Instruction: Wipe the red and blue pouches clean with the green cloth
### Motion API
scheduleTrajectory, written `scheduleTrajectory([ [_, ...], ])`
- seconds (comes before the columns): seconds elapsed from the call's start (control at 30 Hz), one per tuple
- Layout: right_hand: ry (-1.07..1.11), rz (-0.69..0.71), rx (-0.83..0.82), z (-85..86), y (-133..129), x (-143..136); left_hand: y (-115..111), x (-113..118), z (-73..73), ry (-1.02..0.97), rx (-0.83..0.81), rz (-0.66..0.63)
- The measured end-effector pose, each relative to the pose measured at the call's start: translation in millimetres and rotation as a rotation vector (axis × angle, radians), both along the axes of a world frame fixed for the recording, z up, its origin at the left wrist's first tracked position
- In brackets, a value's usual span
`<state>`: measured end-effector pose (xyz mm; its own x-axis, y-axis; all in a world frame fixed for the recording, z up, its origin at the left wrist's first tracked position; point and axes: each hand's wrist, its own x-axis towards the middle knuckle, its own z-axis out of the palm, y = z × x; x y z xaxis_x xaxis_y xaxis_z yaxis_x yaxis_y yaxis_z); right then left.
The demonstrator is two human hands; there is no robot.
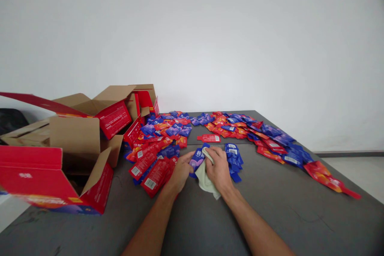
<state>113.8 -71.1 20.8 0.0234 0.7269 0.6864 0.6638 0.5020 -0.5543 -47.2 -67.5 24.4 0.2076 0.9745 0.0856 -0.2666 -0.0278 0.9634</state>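
Observation:
Between my hands is a blue pouch (pixel 196 160) with white lettering and a purple picture. My left hand (pixel 181 170) is closed on its left edge, thumb on the front. My right hand (pixel 219 168) presses a pale green cloth (pixel 207 182) against the right side of the pouch, and the cloth hangs down below the fingers. Right beside my right hand lies a small stack of blue pouches (pixel 234 159). Several red pouches (pixel 156 174) lie to the left of my left hand. One red pouch (pixel 210 138) rests flat just beyond my hands.
Open red cardboard boxes (pixel 99 192) crowd the left side, flaps spread outward. A mixed heap of red and blue pouches (pixel 168 128) lies beside them. More pouches (pixel 270 140) run in a band along the right of the dark table (pixel 285 216). A white wall (pixel 210 40) stands behind.

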Motion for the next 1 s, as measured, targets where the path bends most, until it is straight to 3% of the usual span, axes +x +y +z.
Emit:
scheduleTrajectory([
  [0.23,0.157,-0.078,-0.095,6.5,-1,-2,2,-1,2.7,-0.081,-0.05,0.192],
  [0.37,0.195,0.008,-0.125,10.9,-9,-11,5,-5,-1.2,-0.087,-0.062,0.275],
  [0.53,0.168,0.159,-0.051,10.5,-16,-19,7,-2,-7.0,-0.032,-0.051,0.216],
  [0.67,0.074,0.256,-0.012,7.5,-18,-22,7,6,-9.6,-0.272,-0.15,0.152],
  [0.83,-0.142,0.437,-0.041,8.1,-25,-28,8,6,-5.8,-0.442,-0.108,0.181],
  [0.9,-0.166,0.429,-0.05,8.4,-25,-28,8,4,-5.0,-0.436,-0.14,0.177],
  [1.0,-0.127,0.299,-0.025,8.8,-21,-23,7,3,-6.2,-0.391,-0.218,0.145],
])
